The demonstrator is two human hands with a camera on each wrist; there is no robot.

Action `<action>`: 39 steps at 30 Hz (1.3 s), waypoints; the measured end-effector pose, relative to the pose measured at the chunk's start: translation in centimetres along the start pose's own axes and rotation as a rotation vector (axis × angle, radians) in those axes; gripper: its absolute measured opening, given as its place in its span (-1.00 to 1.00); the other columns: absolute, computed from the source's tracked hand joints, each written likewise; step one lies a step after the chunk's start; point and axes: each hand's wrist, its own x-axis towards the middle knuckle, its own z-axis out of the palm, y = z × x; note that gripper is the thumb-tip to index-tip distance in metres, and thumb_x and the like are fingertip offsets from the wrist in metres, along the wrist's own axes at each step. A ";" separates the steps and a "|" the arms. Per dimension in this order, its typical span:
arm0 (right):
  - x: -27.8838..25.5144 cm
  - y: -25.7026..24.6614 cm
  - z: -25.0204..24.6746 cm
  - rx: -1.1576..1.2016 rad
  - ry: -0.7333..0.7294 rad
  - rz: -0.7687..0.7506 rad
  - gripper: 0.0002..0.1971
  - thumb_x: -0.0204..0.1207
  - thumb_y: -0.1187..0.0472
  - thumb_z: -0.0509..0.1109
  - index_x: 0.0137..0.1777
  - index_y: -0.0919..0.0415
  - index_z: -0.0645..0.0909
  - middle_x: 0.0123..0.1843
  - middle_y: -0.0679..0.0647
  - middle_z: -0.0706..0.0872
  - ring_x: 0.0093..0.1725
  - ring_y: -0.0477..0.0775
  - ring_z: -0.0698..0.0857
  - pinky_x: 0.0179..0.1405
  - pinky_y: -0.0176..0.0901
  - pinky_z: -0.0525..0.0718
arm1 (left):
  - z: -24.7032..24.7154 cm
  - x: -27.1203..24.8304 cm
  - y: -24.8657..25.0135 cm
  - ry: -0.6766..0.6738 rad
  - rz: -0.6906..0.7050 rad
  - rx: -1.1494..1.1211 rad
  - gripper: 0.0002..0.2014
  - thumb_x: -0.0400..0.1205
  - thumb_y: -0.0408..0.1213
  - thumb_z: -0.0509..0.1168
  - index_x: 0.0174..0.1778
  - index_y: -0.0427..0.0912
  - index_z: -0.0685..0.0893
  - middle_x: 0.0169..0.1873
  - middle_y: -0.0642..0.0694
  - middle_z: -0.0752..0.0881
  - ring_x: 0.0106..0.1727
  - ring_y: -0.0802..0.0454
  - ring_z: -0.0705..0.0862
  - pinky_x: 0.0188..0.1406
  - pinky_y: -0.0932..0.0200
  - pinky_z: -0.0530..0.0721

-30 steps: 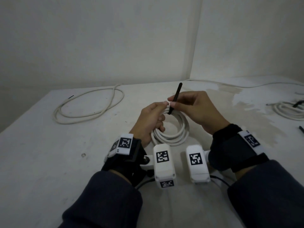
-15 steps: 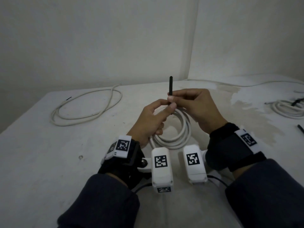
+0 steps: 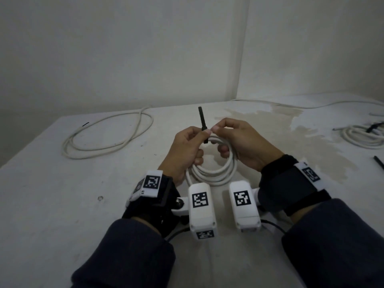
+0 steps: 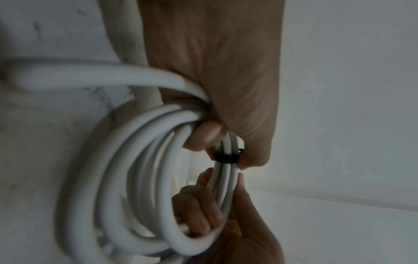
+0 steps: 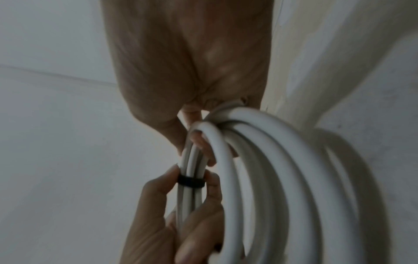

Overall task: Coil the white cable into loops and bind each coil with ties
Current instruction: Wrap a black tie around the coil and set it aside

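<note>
The white cable coil (image 3: 214, 175) hangs between both hands above the table (image 3: 62, 204). A black tie (image 3: 202, 121) is wrapped round the coil's top strands, with its free tail sticking up and leaning slightly left. My left hand (image 3: 197, 142) pinches the tie at the bundle with thumb and finger. My right hand (image 3: 222, 140) grips the coil just to the right of it. In the left wrist view the tie band (image 4: 226, 158) circles the strands (image 4: 140, 178) by my left hand (image 4: 227, 148). The right wrist view shows the same band (image 5: 191, 184) and my right hand (image 5: 196, 142) above it.
A loose white cable (image 3: 108, 138) lies in wide loops at the back left. A bound coil (image 3: 361, 136) sits at the right edge, with a spare black tie (image 3: 379, 162) near it. Another cable (image 3: 311, 106) runs along the back wall. A pale stain (image 3: 280, 125) marks the table.
The tie's tail swung from leaning right to leaning slightly left. My right hand let go of the tail and now grips the coil, while my left thumb and finger took over the tie.
</note>
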 end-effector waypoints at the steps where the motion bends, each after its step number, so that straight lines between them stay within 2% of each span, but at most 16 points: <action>1: 0.1 0.1 0.1 0.040 0.033 0.003 -0.79 0.65 0.31 0.29 -0.25 0.24 0.50 -0.32 0.25 0.59 -0.64 -0.07 0.44 -0.64 -0.29 0.43 | 0.0 0.1 0.0 0.033 0.012 -0.008 -0.78 0.67 -0.33 0.28 -0.31 -0.19 0.52 -0.44 -0.06 0.53 -0.66 0.15 0.29 -0.73 0.35 0.30; 5: 0.5 0.4 0.5 0.114 0.125 0.018 -0.78 0.64 0.31 0.32 -0.26 0.29 0.50 -0.35 0.23 0.56 -0.66 -0.09 0.41 -0.67 -0.32 0.41 | 0.2 0.3 0.0 0.097 0.003 -0.042 -0.80 0.66 -0.37 0.29 -0.30 -0.23 0.54 -0.50 -0.06 0.52 -0.66 0.13 0.33 -0.63 0.30 0.52; 7: 0.6 0.4 0.6 0.156 0.135 0.025 -0.77 0.63 0.32 0.33 -0.29 0.28 0.50 -0.37 0.20 0.54 -0.66 -0.08 0.41 -0.67 -0.31 0.41 | 0.1 0.3 0.0 0.085 -0.002 -0.098 -0.81 0.66 -0.37 0.28 -0.27 -0.27 0.53 -0.52 -0.07 0.52 -0.65 0.15 0.33 -0.41 0.23 0.70; 11: 0.6 0.5 0.5 0.273 0.150 0.024 -0.78 0.63 0.36 0.30 -0.28 0.28 0.49 -0.39 0.19 0.51 -0.66 -0.08 0.40 -0.69 -0.32 0.40 | 0.1 0.1 -0.1 0.044 -0.018 -0.109 -0.87 0.69 -0.31 0.26 -0.16 -0.25 0.57 -0.22 -0.15 0.64 -0.24 0.00 0.65 -0.02 -0.02 0.77; 12: 0.6 0.5 0.6 0.303 0.146 0.028 -0.80 0.63 0.36 0.30 -0.25 0.28 0.50 -0.39 0.19 0.51 -0.65 -0.08 0.40 -0.69 -0.32 0.40 | 0.2 0.0 -0.1 0.045 -0.023 -0.131 -0.87 0.70 -0.31 0.24 -0.14 -0.26 0.55 -0.21 -0.14 0.63 -0.24 0.00 0.65 -0.05 -0.05 0.79; 14: 0.7 0.7 0.9 0.354 0.136 0.045 -0.84 0.64 0.35 0.29 -0.19 0.29 0.50 -0.38 0.20 0.50 -0.65 -0.08 0.40 -0.70 -0.33 0.40 | 0.1 0.0 0.0 0.091 0.003 -0.120 -0.86 0.71 -0.33 0.20 -0.15 -0.27 0.51 -0.31 -0.14 0.58 -0.41 0.03 0.57 -0.37 0.08 0.76; 15: 0.7 0.7 1.1 0.376 0.130 0.056 -0.85 0.64 0.36 0.28 -0.19 0.30 0.50 -0.39 0.21 0.50 -0.65 -0.08 0.40 -0.70 -0.33 0.40 | 0.0 0.0 0.0 0.124 0.024 -0.078 -0.86 0.71 -0.34 0.19 -0.17 -0.27 0.50 -0.38 -0.14 0.54 -0.48 0.05 0.50 -0.55 0.20 0.64; 17: 0.7 0.7 1.3 0.385 0.110 0.073 -0.83 0.65 0.36 0.26 -0.20 0.30 0.49 -0.39 0.21 0.49 -0.63 -0.06 0.41 -0.69 -0.30 0.41 | -0.1 0.1 -0.1 0.148 0.056 -0.041 -0.84 0.70 -0.38 0.18 -0.22 -0.25 0.46 -0.46 -0.12 0.42 -0.58 0.11 0.35 -0.71 0.31 0.36; 20: 0.4 0.2 0.9 0.152 0.110 0.062 -0.82 0.61 0.35 0.28 -0.25 0.26 0.51 -0.37 0.21 0.55 -0.53 0.02 0.51 -0.56 -0.21 0.51 | -0.2 0.0 0.0 0.101 0.065 -0.026 -0.77 0.69 -0.44 0.18 -0.31 -0.22 0.39 -0.49 -0.12 0.32 -0.66 0.16 0.26 -0.74 0.35 0.24; 23: 0.0 -0.5 0.2 -0.121 0.151 -0.012 -0.88 0.57 0.25 0.33 -0.14 0.20 0.69 -0.22 0.06 0.69 -0.24 -0.02 0.64 -0.23 -0.19 0.55 | -0.1 -0.1 0.1 -0.007 0.044 0.026 -0.72 0.69 -0.47 0.16 -0.34 -0.18 0.35 -0.50 -0.11 0.31 -0.66 0.16 0.24 -0.72 0.37 0.21; 26: -0.2 -0.8 -0.2 -0.178 0.097 -0.051 -0.75 0.60 0.08 0.34 0.05 0.22 0.76 -0.06 0.07 0.75 -0.09 -0.06 0.69 -0.13 -0.27 0.55 | 0.2 -0.4 0.2 -0.103 0.006 0.090 -0.74 0.69 -0.49 0.13 -0.32 -0.20 0.36 -0.64 0.01 0.34 -0.69 0.18 0.25 -0.74 0.40 0.23; 29: -0.2 -0.7 -0.1 -0.144 0.032 -0.079 -0.70 0.59 0.10 0.38 0.00 0.36 0.78 -0.06 0.23 0.79 -0.11 0.03 0.73 0.02 -0.15 0.68 | 0.4 -0.7 0.4 -0.125 0.001 0.107 -0.77 0.70 -0.46 0.12 -0.30 -0.22 0.40 -0.53 -0.08 0.35 -0.69 0.18 0.25 -0.75 0.40 0.21; 30: -0.2 -0.7 0.0 -0.085 0.013 -0.070 -0.71 0.59 0.12 0.39 -0.02 0.39 0.77 -0.08 0.24 0.79 -0.14 0.04 0.74 0.02 -0.11 0.71 | 0.4 -0.7 0.4 -0.107 0.002 0.101 -0.77 0.70 -0.44 0.12 -0.30 -0.22 0.41 -0.48 -0.11 0.36 -0.69 0.18 0.24 -0.74 0.40 0.21; 33: -0.4 -0.6 0.6 0.057 -0.032 -0.009 -0.73 0.63 0.12 0.33 0.04 0.34 0.75 -0.11 0.16 0.77 -0.30 -0.04 0.68 -0.31 -0.27 0.62 | 0.0 -0.5 0.3 -0.045 -0.008 0.041 -0.77 0.67 -0.43 0.15 -0.33 -0.20 0.41 -0.43 -0.11 0.39 -0.67 0.16 0.22 -0.74 0.41 0.18; 36: -0.2 -0.3 0.8 0.068 -0.039 0.027 -0.68 0.65 0.02 0.28 0.15 0.22 0.73 -0.09 0.08 0.77 -0.25 -0.05 0.64 -0.24 -0.21 0.52 | -0.1 -0.3 0.2 -0.045 -0.019 -0.035 -0.73 0.66 -0.35 0.26 -0.36 -0.16 0.41 -0.43 -0.09 0.39 -0.66 0.15 0.21 -0.75 0.41 0.16; 39: -0.2 -0.2 1.0 0.106 -0.052 0.033 -0.74 0.63 -0.02 0.30 0.04 0.07 0.76 -0.19 0.02 0.77 -0.24 -0.05 0.63 -0.24 -0.18 0.48 | -0.1 -0.3 0.2 -0.028 0.010 0.006 -0.71 0.67 -0.20 0.30 -0.32 -0.17 0.42 -0.48 -0.04 0.41 -0.68 0.18 0.24 -0.75 0.41 0.19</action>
